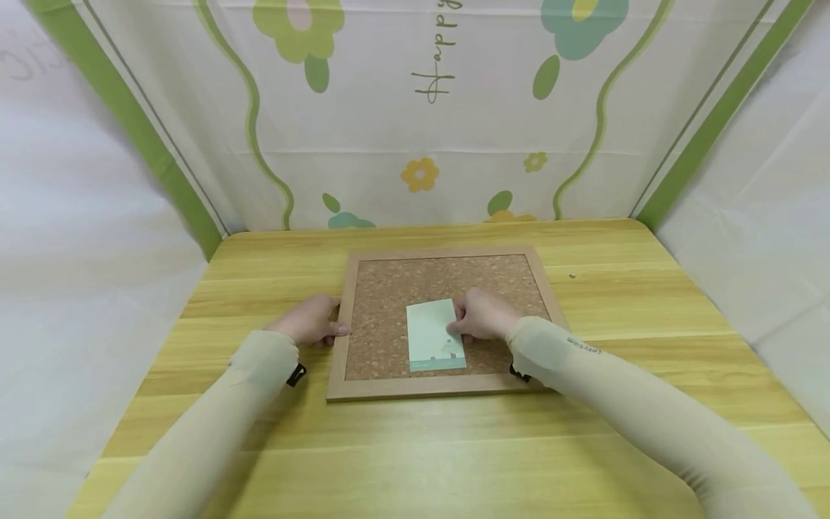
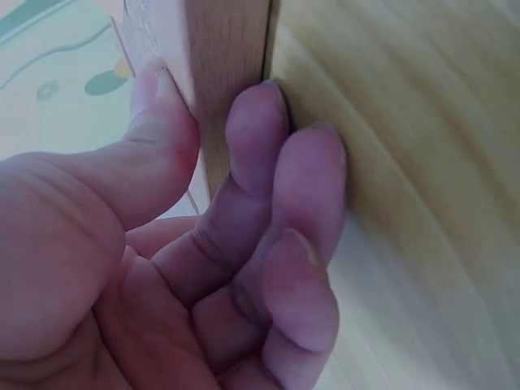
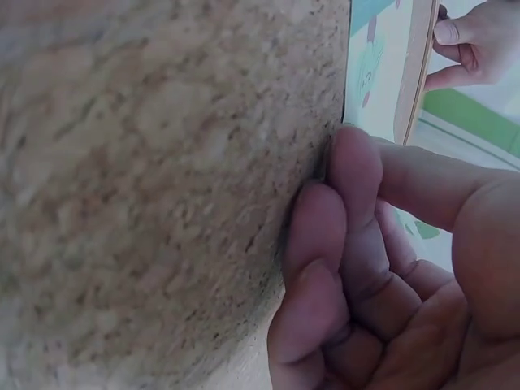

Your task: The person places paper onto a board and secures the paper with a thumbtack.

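A cork board [image 1: 382, 288] with a light wooden frame lies flat on the table. On its cork is a pale mint sheet of notepaper [image 1: 426, 331] with a darker green strip and small printed figures along its near edge. My right hand [image 1: 488, 315] pinches the sheet's right edge, the thumb on top; in the right wrist view its curled fingertips [image 3: 318, 219] rest against the cork. At the frame's left side my left hand [image 1: 310, 319] holds the edge. Its thumb lies on the frame's face, while its fingers [image 2: 309, 191] curl against the outer side, close to the tabletop.
The wood-grain table [image 1: 415, 461] extends around the board on all sides. A tiny dark spot [image 1: 573, 275] shows on the tabletop right of the board. Behind the table hangs a white cloth [image 1: 363, 115] with printed flowers, and pale curtains [image 1: 78, 252] flank both sides.
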### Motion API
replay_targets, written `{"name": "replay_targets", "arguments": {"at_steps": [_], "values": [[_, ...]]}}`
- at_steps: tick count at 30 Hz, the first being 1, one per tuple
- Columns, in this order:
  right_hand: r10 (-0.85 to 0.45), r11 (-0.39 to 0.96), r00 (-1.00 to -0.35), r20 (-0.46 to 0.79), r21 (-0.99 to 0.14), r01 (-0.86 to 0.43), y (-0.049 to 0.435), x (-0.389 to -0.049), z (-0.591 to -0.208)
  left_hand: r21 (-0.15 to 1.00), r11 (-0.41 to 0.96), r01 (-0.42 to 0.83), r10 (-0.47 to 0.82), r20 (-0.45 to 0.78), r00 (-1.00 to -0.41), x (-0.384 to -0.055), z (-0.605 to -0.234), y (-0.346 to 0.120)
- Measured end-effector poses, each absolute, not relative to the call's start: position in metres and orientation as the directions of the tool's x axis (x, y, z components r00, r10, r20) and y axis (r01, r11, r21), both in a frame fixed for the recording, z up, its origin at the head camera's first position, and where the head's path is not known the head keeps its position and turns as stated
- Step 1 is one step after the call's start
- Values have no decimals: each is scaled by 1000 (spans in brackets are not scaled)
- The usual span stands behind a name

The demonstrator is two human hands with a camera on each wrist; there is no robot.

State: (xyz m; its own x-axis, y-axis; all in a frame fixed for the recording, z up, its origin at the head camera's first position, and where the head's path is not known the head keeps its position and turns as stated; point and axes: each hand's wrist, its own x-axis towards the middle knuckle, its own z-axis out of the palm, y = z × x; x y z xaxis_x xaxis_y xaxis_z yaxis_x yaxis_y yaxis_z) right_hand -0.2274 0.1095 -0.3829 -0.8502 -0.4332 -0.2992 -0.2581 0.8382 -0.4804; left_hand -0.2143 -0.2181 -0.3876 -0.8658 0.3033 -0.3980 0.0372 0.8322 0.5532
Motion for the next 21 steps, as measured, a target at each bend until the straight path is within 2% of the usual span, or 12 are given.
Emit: {"name": "replay_targets", "arguments": {"at_steps": [14, 21], "values": [[-428, 862, -841, -331, -431, -269, 111, -230, -382, 493, 867, 65, 282, -379, -882, -215, -385, -216], [-419, 866, -841, -342, -430, -257, 112, -231, -385, 380, 906, 183, 296, -264, -918, -208, -377, -205]]}}
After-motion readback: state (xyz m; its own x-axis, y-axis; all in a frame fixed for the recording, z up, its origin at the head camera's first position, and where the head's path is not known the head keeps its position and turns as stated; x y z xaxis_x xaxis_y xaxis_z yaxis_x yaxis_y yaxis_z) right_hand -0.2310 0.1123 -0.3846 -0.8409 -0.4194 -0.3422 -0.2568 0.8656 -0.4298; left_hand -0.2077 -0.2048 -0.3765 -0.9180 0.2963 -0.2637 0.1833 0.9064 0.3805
